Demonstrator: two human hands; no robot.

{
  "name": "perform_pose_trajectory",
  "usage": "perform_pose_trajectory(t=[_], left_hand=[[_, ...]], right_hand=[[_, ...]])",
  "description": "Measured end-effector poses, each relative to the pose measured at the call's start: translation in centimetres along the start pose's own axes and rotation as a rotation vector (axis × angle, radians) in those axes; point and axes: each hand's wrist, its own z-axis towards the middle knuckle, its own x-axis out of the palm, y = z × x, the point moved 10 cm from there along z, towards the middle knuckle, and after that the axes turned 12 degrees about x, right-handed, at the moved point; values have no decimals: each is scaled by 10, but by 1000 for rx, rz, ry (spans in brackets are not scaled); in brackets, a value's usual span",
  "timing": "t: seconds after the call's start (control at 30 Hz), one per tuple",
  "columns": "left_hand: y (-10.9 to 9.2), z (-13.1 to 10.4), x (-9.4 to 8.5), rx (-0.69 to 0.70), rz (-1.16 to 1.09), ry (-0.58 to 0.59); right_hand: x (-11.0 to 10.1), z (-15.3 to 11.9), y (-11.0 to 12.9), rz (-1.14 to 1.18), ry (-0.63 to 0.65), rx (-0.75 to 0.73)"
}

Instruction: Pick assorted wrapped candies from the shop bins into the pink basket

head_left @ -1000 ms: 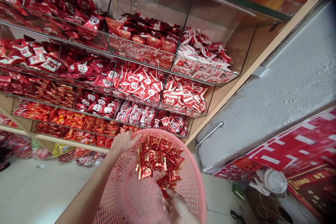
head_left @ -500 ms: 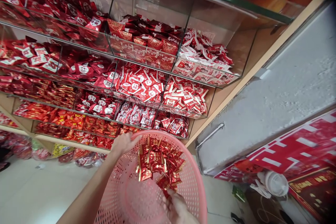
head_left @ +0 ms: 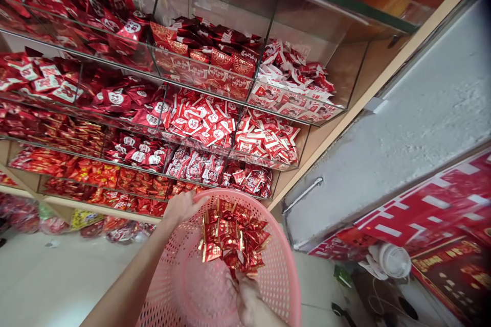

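Note:
A pink perforated plastic basket (head_left: 282, 255) fills the lower middle, tilted toward me. My left hand (head_left: 182, 208) grips its far-left rim, the thumb over the edge. Inside lies a small heap of shiny red-and-gold wrapped candies (head_left: 233, 235), against the far side of the basket. My right hand (head_left: 247, 296) reaches in from the bottom, fingers curled and thumb pressed on candies at the near edge of the heap. Its fingertips are partly hidden and slightly blurred.
Glass-fronted shelf bins (head_left: 207, 74) ahead hold several kinds of red packets. A wooden shelf post (head_left: 330, 138) and grey wall (head_left: 422, 102) rise on the right. Bagged goods (head_left: 88, 218) lie under the shelf. A white fan-like object (head_left: 395, 260) stands at lower right.
My right hand has moved slightly left and forward with candies at its fingertips, and the gap in the heap has closed. My left hand stays on the rim. The view has shifted slightly.

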Motion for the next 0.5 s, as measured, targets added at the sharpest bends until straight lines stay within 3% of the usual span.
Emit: perform_pose_trajectory(t=[0.1,0.27,0.43,0.5], left_hand=[[1,0,0,18,-2,-8],[3,-1,-2,35,16,-35],[1,-1,-3,54,38,-54],[0,-2,-3,60,41,-54]], right_hand=[[4,2,-1,23,19,-15],[5,10,-18,-65,30,115],[-2,20,-8,-21,6,-22],[1,30,-8,-104,52,-76]])
